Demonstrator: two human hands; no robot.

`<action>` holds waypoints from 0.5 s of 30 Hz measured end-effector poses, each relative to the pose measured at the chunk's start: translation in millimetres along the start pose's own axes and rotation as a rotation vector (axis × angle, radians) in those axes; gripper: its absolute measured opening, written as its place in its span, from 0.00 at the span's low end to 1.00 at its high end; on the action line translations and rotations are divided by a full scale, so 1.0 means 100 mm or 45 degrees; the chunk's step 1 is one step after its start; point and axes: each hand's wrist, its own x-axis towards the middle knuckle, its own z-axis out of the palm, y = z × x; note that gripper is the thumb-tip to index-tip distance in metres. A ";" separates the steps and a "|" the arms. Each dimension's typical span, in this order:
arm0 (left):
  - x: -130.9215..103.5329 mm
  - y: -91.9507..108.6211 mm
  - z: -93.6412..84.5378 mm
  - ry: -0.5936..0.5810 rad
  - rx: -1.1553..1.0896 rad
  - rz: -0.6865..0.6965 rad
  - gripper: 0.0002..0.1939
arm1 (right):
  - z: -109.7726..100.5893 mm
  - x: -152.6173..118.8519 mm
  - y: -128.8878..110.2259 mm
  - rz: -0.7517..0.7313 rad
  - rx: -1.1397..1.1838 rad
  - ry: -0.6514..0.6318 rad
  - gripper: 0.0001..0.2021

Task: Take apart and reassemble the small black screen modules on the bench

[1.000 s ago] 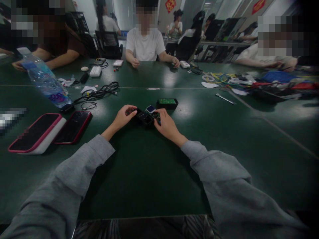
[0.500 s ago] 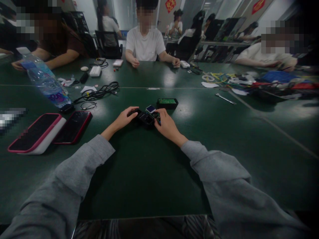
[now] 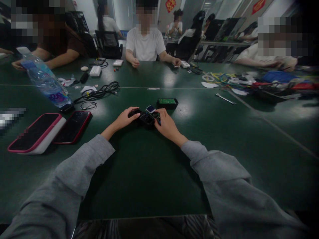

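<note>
My left hand [image 3: 126, 118] is closed around the left end of a black case [image 3: 147, 118], its thumb lying on top. At the case's right end, my right hand [image 3: 166, 123] pinches a small green circuit board [image 3: 157, 116] with some blue on it. A small screen [image 3: 150, 109] with a pale frame sits at the far edge of the case, between the hands. Just beyond my right hand stands a black box [image 3: 167, 105] with a green board in its top. Fine details between my fingers are too small to tell.
Two phones [image 3: 74, 127] and a tilted water bottle [image 3: 47, 81] lie to the left, near black cables [image 3: 102, 91]. A wrench [image 3: 225, 99] and a heap of wires [image 3: 269, 83] are at the right. Across the green table [image 3: 144, 172], a person [image 3: 146, 43] in white sits.
My left thumb has shifted slightly to the right on the black case. My right hand has hardly moved.
</note>
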 end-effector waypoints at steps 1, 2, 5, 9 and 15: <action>0.00 0.00 0.00 -0.005 0.002 -0.001 0.28 | 0.00 0.00 0.00 0.004 0.002 -0.001 0.19; 0.00 0.00 0.00 -0.007 0.003 -0.003 0.29 | -0.01 -0.01 0.00 0.011 0.007 -0.002 0.20; -0.01 0.01 0.00 -0.008 0.007 -0.005 0.28 | -0.03 -0.01 0.01 0.039 0.043 -0.019 0.24; -0.01 0.00 -0.01 -0.014 0.008 -0.004 0.28 | -0.02 0.03 0.03 0.050 0.070 -0.089 0.26; -0.02 0.00 -0.01 -0.028 0.023 -0.029 0.28 | -0.32 -0.34 -0.19 0.145 0.065 -0.139 0.24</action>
